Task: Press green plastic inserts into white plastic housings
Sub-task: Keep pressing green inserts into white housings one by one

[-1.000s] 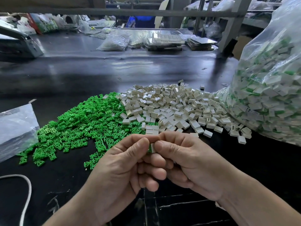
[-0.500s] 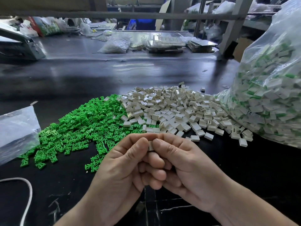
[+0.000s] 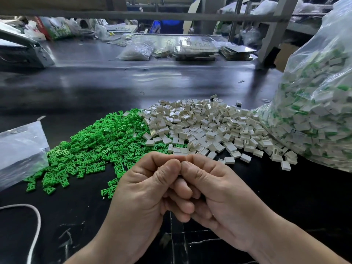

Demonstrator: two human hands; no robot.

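My left hand [image 3: 144, 191] and my right hand [image 3: 215, 191] meet at the near middle of the black table [image 3: 308, 199]. Their thumbs and forefingers are pinched together tip to tip. The small white housing with its green insert is squeezed between them and is almost fully hidden by the fingertips. Just beyond the hands, a pile of loose green inserts [image 3: 95, 147] spreads to the left. A pile of empty white housings [image 3: 205, 126] lies to the right of it, touching it.
A large clear bag [image 3: 320, 111] full of white housings with green inserts fills the right side. A flat clear plastic bag [image 3: 19, 149] lies at the left edge and a white cord [image 3: 36, 221] curls at the near left. Trays and bags sit at the far end.
The thumbs have closed together over the white piece, which showed between them before and is now covered. Both hands stay in place in front of the piles.
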